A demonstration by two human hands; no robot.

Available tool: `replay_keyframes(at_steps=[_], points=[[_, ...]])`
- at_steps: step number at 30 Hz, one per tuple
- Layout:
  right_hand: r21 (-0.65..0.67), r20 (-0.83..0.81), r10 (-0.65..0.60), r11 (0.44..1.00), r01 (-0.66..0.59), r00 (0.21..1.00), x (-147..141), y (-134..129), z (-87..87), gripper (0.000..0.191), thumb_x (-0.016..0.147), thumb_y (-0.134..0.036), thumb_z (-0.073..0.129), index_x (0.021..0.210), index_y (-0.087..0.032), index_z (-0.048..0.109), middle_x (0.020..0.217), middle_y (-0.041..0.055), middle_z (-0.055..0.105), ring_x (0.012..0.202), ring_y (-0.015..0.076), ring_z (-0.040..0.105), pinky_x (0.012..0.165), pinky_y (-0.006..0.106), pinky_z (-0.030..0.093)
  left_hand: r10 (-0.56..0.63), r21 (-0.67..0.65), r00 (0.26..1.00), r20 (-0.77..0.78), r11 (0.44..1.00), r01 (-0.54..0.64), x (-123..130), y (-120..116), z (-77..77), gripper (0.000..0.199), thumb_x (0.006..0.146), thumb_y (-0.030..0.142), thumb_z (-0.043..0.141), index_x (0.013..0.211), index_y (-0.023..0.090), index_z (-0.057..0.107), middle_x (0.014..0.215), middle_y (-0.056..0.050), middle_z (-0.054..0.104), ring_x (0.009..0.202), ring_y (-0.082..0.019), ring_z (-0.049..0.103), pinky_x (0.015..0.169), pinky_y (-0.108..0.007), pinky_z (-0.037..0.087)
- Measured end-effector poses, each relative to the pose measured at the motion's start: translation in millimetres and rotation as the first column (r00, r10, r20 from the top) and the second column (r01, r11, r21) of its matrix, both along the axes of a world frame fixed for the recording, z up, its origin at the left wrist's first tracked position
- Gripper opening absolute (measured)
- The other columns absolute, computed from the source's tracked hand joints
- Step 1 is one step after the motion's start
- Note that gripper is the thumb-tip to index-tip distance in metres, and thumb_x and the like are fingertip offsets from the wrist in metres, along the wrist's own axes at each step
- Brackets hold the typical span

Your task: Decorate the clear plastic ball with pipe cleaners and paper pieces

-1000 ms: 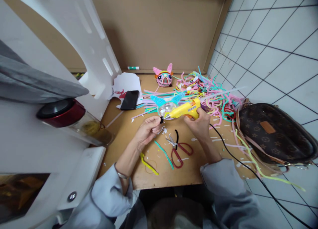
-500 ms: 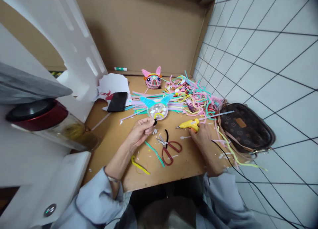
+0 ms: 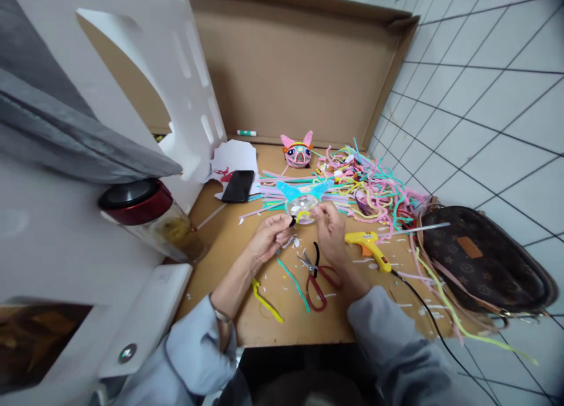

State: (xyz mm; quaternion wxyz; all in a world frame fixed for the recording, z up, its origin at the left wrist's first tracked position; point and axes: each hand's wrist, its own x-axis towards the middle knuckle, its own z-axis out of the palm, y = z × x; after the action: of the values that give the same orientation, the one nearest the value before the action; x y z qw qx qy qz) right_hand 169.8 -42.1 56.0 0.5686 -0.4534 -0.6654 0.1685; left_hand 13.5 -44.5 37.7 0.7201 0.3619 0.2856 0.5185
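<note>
My left hand (image 3: 269,237) is closed, pinching a small black piece (image 3: 292,220) between thumb and fingertips at the lower left edge of a clear ball (image 3: 298,205). The ball has fuzzy blue ears (image 3: 288,191) and a curved yellow strip (image 3: 304,217) on its front. At its right side, the fingertips of my right hand (image 3: 331,230) are pressed together; what they hold is hidden. Scissors with red handles (image 3: 318,294) lie below my hands beside a black pipe cleaner (image 3: 316,254). A yellow glue gun (image 3: 370,246) rests to the right of my right hand.
Pipe cleaners (image 3: 365,183) pile up at the back right, near a finished pink-eared head (image 3: 298,153). A phone (image 3: 238,186) lies on paper to the left. A brown bag (image 3: 484,259) sits right, a red-lidded bottle (image 3: 150,218) left. The glue gun's cord (image 3: 423,303) trails off the table.
My right hand has let go of the glue gun, leaving it on the table, and moved left to the clear ball. My left hand keeps the black piece. The view has shifted left.
</note>
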Motion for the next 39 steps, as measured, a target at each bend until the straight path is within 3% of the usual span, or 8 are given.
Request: replay_keyframes(at_steps=[3, 7, 12, 23, 39], points=[[0.019, -0.090, 0.026, 1.000, -0.024, 0.996, 4.7, -2.1, -13.2, 0.015, 0.096, -0.035, 0.043, 0.088, -0.024, 0.050, 0.091, 0.0036, 0.067, 0.090, 0.0178, 0.063, 0.083, 0.034, 0.050, -0.032, 0.002, 0.999, 0.004, 0.999, 0.032, 1.0, 0.9, -2.4, 0.045, 0.059, 0.038, 0.089, 0.061, 0.014, 0.050, 0.045, 0.009, 0.036, 0.040, -0.001, 0.024, 0.042, -0.016, 0.017], [0.009, -0.165, 0.190, 0.982, -0.191, 0.968, 2.0, -9.6, -17.4, 0.007, 0.095, -0.028, 0.048, 0.101, -0.024, 0.046, 0.098, 0.0053, 0.071, 0.094, 0.0181, 0.067, 0.089, 0.037, 0.052, -0.045, -0.005, 0.999, -0.009, 0.999, 0.045, 2.5, 0.0, -3.6, 0.046, 0.058, 0.038, 0.090, 0.060, 0.014, 0.051, 0.045, 0.008, 0.037, 0.041, -0.001, 0.026, 0.042, -0.016, 0.018], [0.047, -0.113, 0.278, 0.960, -0.275, 0.954, -6.3, -11.6, -19.3, 0.049, 0.079, -0.021, 0.067, 0.119, -0.025, 0.039, 0.110, 0.0074, 0.070, 0.109, 0.0213, 0.066, 0.102, 0.044, 0.047, -0.047, -0.018, 0.999, -0.008, 0.999, 0.047, 1.9, -1.2, -1.7, 0.047, 0.057, 0.038, 0.091, 0.060, 0.014, 0.050, 0.044, 0.008, 0.036, 0.040, -0.002, 0.027, 0.042, -0.017, 0.019], [0.082, -0.117, 0.224, 0.973, -0.215, 0.968, -10.8, -13.7, -21.8, 0.048, 0.077, -0.017, 0.065, 0.118, -0.027, 0.043, 0.094, 0.0009, 0.067, 0.098, 0.0201, 0.067, 0.101, 0.044, 0.049, -0.067, 0.021, 0.997, -0.025, 0.998, 0.067, 3.5, -3.5, -1.7, 0.044, 0.064, 0.041, 0.087, 0.061, 0.013, 0.052, 0.044, 0.009, 0.035, 0.041, -0.002, 0.027, 0.043, -0.017, 0.019], [0.095, -0.160, 0.193, 0.979, -0.179, 0.968, -12.7, -13.9, -24.0, 0.046, 0.077, -0.015, 0.065, 0.116, -0.026, 0.044, 0.092, 0.0004, 0.066, 0.089, 0.0177, 0.069, 0.090, 0.038, 0.055, -0.043, -0.001, 0.998, -0.052, 0.999, 0.043, 8.0, -5.4, -3.3, 0.049, 0.060, 0.045, 0.088, 0.058, 0.014, 0.050, 0.044, 0.009, 0.036, 0.041, -0.001, 0.027, 0.043, -0.017, 0.017]])
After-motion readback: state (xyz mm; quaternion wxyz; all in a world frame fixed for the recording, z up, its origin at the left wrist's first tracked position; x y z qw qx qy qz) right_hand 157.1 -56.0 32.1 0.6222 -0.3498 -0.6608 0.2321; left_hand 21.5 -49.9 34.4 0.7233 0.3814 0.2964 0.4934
